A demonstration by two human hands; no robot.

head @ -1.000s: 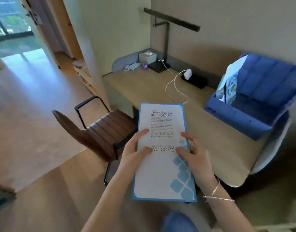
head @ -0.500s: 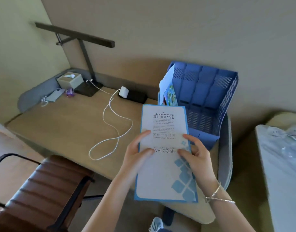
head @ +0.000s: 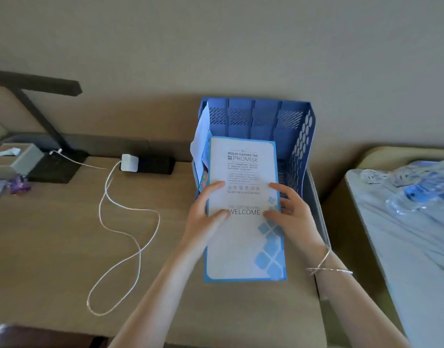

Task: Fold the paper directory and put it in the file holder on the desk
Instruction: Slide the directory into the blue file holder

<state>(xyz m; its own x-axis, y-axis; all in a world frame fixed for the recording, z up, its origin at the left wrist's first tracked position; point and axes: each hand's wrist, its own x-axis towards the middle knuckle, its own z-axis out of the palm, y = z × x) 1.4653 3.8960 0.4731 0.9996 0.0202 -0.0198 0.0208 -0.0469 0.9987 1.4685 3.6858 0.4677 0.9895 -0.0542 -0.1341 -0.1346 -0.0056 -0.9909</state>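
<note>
The folded paper directory, white with a blue border and the word WELCOME, is held flat in front of me over the desk. My left hand grips its left edge and my right hand grips its right edge, thumbs on top. Its far end overlaps the front of the blue file holder, which stands on the desk against the wall. Some papers stand in the holder's left slot.
A white charger with a looping white cable lies on the desk's middle. A dark lamp, a tissue box and a small purple object sit at the left. A bed lies at the right.
My view has swung right and closer to the desk. Both hands have carried the directory forward until its far end reaches the file holder.
</note>
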